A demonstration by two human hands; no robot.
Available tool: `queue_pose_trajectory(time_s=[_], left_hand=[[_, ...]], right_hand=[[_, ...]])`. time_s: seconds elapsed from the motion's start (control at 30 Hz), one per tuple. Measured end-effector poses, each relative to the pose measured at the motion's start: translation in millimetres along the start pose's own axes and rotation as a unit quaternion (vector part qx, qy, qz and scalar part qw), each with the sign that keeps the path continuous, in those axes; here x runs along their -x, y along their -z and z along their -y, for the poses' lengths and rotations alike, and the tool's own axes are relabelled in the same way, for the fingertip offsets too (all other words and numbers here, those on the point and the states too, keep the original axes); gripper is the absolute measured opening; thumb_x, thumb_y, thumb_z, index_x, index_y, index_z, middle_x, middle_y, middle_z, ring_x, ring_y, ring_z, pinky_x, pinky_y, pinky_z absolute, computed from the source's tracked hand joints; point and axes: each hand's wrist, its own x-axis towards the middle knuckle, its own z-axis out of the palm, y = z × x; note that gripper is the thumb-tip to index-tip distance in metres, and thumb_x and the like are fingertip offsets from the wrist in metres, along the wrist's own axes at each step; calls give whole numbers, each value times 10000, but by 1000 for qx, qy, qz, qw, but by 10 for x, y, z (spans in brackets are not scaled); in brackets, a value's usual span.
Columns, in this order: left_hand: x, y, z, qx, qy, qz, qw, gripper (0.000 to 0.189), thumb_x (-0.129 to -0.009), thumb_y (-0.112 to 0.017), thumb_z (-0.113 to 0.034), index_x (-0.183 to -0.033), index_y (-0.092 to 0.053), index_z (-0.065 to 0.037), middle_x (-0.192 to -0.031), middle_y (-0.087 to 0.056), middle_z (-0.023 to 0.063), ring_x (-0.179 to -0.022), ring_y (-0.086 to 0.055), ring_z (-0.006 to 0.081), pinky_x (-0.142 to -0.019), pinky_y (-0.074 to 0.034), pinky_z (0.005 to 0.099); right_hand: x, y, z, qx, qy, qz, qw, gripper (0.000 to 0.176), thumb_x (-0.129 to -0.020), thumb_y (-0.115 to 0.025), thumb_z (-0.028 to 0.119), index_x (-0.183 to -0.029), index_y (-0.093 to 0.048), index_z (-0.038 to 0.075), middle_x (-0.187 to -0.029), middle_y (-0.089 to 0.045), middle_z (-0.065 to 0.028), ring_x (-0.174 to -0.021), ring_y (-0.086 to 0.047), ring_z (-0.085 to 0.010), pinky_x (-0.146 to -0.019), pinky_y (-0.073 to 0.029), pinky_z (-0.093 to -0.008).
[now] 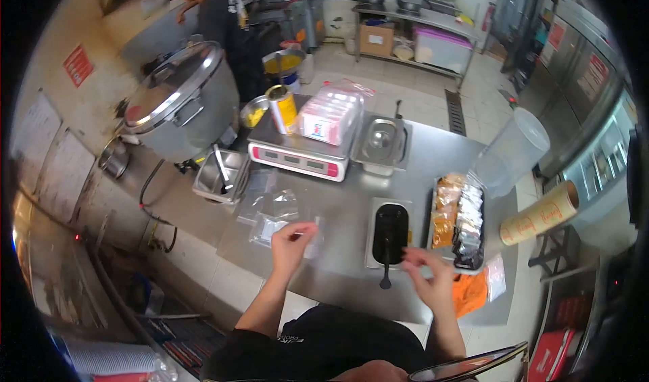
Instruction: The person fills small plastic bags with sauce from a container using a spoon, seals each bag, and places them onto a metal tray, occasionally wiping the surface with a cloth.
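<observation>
My left hand (291,243) is over the near-left part of the steel table, fingertips pinched together; what is between them, if anything, I cannot make out. Clear plastic bags (280,209) lie just beyond and left of it. My right hand (433,277) is raised with fingers curved and a gap between thumb and fingers, nothing visible in it. Beside it stands a steel container (372,247) with a black inner tub of dark contents. A black long-handled spoon (386,267) rests in that tub, its handle pointing toward me, apart from my right hand.
A scale (297,162) carries packed bags (331,115) and a yellow can (282,108). Steel pans (382,142) stand nearby. On the right are a tray of sachets (456,216), an orange cloth (470,294), a film roll (541,213) and a clear plastic container (510,152). A person (226,37) stands beyond a large pot (186,105).
</observation>
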Motion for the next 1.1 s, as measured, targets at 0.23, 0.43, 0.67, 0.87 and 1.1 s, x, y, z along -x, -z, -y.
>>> queue_pose_trajectory(time_s=[0.23,0.43,0.67,0.87,1.1], left_hand=[[412,-467,-703,220,-58,198,953,130,-737,-752,27,-828,-667,-9,-800,-614,42,-720,-590,101,-646,-471,210],[507,-535,-698,-2,-146,174,974,225,-675,-790,15,-863,-667,2,-861,-643,75,-792,-604,125,-711,-487,261],[594,-640,-672,55,-112,258,958,243,-720,-759,-5,-954,-695,17,-924,-680,112,-830,-640,161,-755,-506,276],[480,-550,-696,50,-155,309,937,138,-794,-667,-4,-931,-681,3,-867,-687,100,-715,-659,161,-667,-523,264],[522,-635,-675,-86,-311,262,909,60,-807,-610,-35,-821,-561,-2,-684,-540,141,-534,-545,257,-503,-434,330]], right_hand=[[-188,-389,160,-120,59,70,989,130,-761,-728,47,-882,-685,29,-807,-631,-95,-635,-609,-174,-570,-474,-275],[-153,-340,128,-76,17,-31,996,115,-696,-745,1,-774,-661,16,-696,-549,-75,-574,-574,-185,-523,-452,-270],[-77,-336,46,-12,20,18,1000,186,-647,-770,25,-693,-592,2,-670,-518,-81,-540,-540,-208,-495,-416,-290],[-92,-167,181,-90,-15,103,991,148,-653,-726,-35,-714,-596,3,-642,-488,-72,-521,-513,-173,-483,-399,-276],[-18,-251,255,119,141,77,980,106,-720,-634,38,-716,-529,20,-631,-492,-97,-494,-523,-274,-446,-425,-340]])
